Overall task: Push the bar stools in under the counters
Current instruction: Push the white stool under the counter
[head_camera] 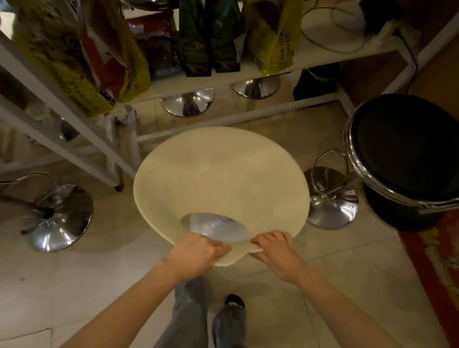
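Both hands are closed on the near edge of the cream, round-seated bar stool with an oval cut-out handle (222,181). The left hand (198,250) has its fingers curled into the cut-out; the right hand (275,250) pinches the back lip just beside it. The stool stands on the tiled floor straight ahead of the person, between them and the white-framed bench (325,46), w/ its far rim just short of the lower rail. So the push runs straight away from the body, toward the bench; both hands are about equally near, left a bit more central. The seat looks smooth, pale and slightly dished, its chrome base glimpsed thru the cut-out. A black-cushioned, chrome-ringed bar stool (416,154) stands apart on the right, not yet under.
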A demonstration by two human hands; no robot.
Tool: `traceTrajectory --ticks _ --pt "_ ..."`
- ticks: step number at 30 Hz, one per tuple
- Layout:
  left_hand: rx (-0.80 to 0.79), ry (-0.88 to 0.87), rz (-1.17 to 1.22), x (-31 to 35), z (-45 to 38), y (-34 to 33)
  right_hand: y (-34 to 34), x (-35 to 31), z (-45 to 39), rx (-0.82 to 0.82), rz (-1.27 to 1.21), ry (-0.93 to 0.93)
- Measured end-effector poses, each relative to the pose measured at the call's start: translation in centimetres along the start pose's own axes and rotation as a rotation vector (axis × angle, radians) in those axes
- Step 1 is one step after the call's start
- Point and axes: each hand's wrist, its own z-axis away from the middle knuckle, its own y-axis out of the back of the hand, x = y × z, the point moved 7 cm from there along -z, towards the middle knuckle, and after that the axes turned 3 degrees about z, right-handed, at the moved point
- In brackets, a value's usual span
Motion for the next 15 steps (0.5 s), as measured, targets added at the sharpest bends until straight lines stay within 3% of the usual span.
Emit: traceTrajectory --ticks 5,8,15 --pt "-0.005 -0.004 -0.074 -1.6 -0.9 1.9 1.3 -0.2 -2.0 0.002 0.030 0.019" --pt "0.024 0.100 -0.142 -3.2 -1.9 3.6 2.2 0.3 -4.0 0.006 0.036 0.019" --pt "0.048 0.186 0.020 -6.8 -5.0 4.5 4.9 1.8 -8.8 -0.002 0.135 0.021"
